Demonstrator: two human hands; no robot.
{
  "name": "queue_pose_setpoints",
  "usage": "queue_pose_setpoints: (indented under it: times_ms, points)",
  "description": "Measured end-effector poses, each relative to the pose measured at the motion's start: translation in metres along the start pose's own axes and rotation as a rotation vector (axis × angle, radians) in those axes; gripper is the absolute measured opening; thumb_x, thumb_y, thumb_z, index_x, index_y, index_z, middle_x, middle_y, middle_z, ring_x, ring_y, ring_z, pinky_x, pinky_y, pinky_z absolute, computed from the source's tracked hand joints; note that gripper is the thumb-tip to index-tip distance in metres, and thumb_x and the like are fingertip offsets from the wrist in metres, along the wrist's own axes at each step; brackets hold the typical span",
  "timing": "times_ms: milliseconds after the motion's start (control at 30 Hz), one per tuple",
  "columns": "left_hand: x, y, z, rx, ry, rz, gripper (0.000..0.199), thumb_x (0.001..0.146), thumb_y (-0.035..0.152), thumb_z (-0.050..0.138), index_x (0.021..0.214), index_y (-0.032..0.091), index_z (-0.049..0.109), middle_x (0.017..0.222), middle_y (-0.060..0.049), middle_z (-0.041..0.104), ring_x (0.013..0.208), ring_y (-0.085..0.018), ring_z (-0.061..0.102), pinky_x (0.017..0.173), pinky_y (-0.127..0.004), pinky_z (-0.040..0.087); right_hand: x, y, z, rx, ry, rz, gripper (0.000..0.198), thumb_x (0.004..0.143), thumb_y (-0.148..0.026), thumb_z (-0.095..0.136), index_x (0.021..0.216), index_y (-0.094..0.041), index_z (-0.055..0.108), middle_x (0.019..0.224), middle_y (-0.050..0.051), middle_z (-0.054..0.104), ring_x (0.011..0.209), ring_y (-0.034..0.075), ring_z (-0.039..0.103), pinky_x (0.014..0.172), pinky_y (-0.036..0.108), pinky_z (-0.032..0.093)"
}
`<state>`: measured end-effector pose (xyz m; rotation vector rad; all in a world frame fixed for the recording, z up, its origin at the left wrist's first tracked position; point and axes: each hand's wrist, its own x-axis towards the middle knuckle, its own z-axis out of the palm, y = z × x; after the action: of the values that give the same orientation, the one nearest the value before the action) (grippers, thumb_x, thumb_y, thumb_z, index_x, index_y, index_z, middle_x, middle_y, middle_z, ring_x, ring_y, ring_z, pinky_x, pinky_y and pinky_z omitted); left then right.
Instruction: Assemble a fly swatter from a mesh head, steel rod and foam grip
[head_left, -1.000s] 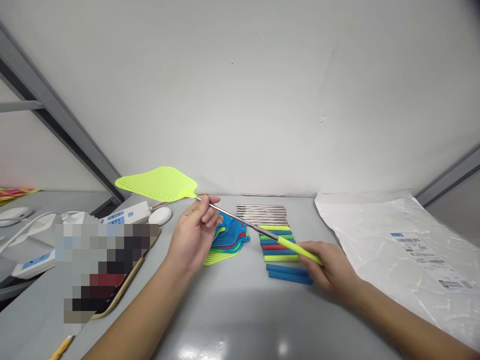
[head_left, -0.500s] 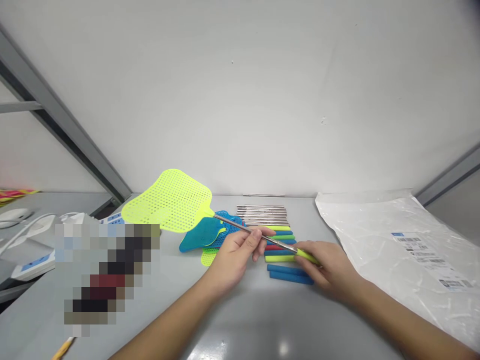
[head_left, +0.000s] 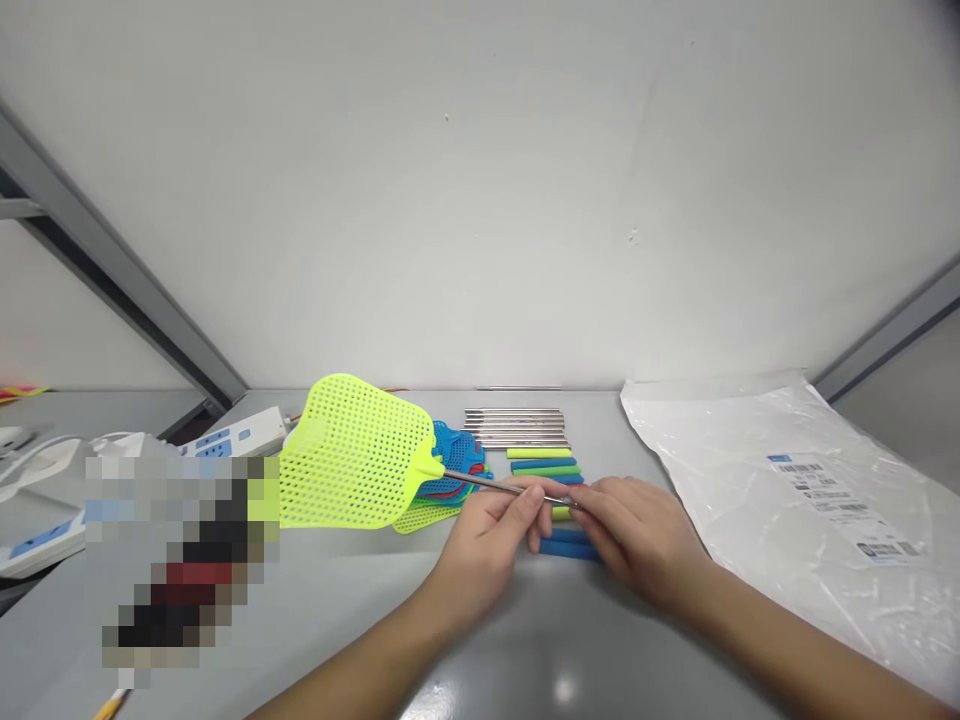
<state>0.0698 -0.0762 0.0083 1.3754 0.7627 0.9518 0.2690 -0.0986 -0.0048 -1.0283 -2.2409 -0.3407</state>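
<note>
A bright yellow fly swatter with a perforated head (head_left: 360,460) and a thin metal rod is held across my front, its head to the left. My left hand (head_left: 487,535) pinches the rod near its middle between thumb and fingers. At the rod's right end my right hand (head_left: 649,530) is closed round the swatter, its fingers covering the grip. Behind my hands lie coloured tubes (head_left: 541,466) in blue, green and yellow, partly hidden. Several loose metal rods (head_left: 516,430) are lined up beyond them. Blue and other swatter heads (head_left: 454,445) lie piled behind the held one.
A large white plastic mailing bag (head_left: 720,440) with a printed label covers the right side of the grey table (head_left: 480,650). White power strips (head_left: 244,435) and cables are at the left. Pixelation blurs one object there. A pale wall (head_left: 480,200) rises behind.
My right hand has moved left, closer to my left hand, and now hides the yellow grip that showed before. The swatter head has tilted, facing me more. The whole view has shifted slightly.
</note>
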Motion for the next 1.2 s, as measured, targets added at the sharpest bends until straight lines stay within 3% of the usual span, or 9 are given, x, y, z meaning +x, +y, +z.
queue_pose_setpoints:
  times_ms: [167,267,367,567,833,1100,1200]
  points:
    - [0.004,0.008,-0.016,-0.107,0.263,0.065,0.036,0.092,0.049,0.05,0.09,0.019,0.07,0.064,0.0,0.052,0.059,-0.013,0.045,0.062,-0.027,0.038,0.001,0.007,-0.004,-0.02,-0.011,0.035,0.013,0.094,-0.014,0.047,0.101,-0.017,0.058,0.077,0.003,0.062,0.065,0.015,0.05,0.06,0.028,0.035]
    - [0.009,0.017,-0.028,-0.274,0.455,0.108,0.033,0.09,0.048,0.055,0.085,0.018,0.069,0.059,0.003,0.044,0.054,-0.01,0.039,0.056,-0.024,0.034,0.001,0.013,-0.006,-0.023,-0.012,0.059,0.013,0.094,-0.015,0.047,0.097,-0.018,0.059,0.073,0.002,0.059,0.062,0.014,0.048,0.058,0.028,0.033]
    - [0.012,0.024,-0.034,-0.364,0.543,0.155,0.032,0.09,0.045,0.056,0.08,0.017,0.068,0.057,0.004,0.038,0.053,-0.009,0.037,0.053,-0.022,0.032,-0.001,0.016,-0.006,-0.001,-0.024,0.072,0.012,0.093,-0.014,0.047,0.096,-0.019,0.059,0.074,0.002,0.059,0.063,0.014,0.048,0.059,0.027,0.034]
    - [0.013,0.02,-0.03,-0.354,0.418,0.061,0.03,0.091,0.044,0.055,0.087,0.016,0.067,0.061,0.004,0.042,0.053,-0.008,0.041,0.057,-0.022,0.034,-0.007,0.029,-0.005,0.032,-0.04,0.151,0.008,0.091,-0.018,0.052,0.097,-0.018,0.057,0.074,0.001,0.059,0.063,0.012,0.051,0.059,0.026,0.036]
    - [0.011,0.009,-0.024,-0.179,0.183,0.013,0.034,0.091,0.047,0.054,0.098,0.016,0.068,0.069,-0.001,0.055,0.057,-0.011,0.048,0.061,-0.026,0.039,-0.005,0.027,-0.007,-0.12,-0.01,0.049,0.013,0.095,-0.021,0.05,0.101,-0.019,0.061,0.072,0.001,0.06,0.06,0.012,0.051,0.056,0.026,0.034]
    - [0.005,0.008,-0.018,-0.183,0.379,0.093,0.037,0.091,0.05,0.053,0.087,0.017,0.069,0.062,0.0,0.05,0.056,-0.011,0.043,0.058,-0.026,0.036,0.005,0.015,-0.013,-0.077,-0.013,0.008,0.012,0.094,-0.017,0.049,0.094,-0.018,0.061,0.073,0.002,0.061,0.061,0.013,0.052,0.056,0.027,0.034]
    - [0.004,0.01,-0.019,-0.209,0.386,0.115,0.035,0.091,0.048,0.052,0.088,0.017,0.069,0.061,0.001,0.049,0.056,-0.011,0.042,0.056,-0.025,0.034,0.007,0.015,-0.014,-0.103,0.01,0.001,0.011,0.094,-0.017,0.05,0.093,-0.018,0.061,0.071,0.002,0.061,0.06,0.012,0.051,0.056,0.027,0.034]
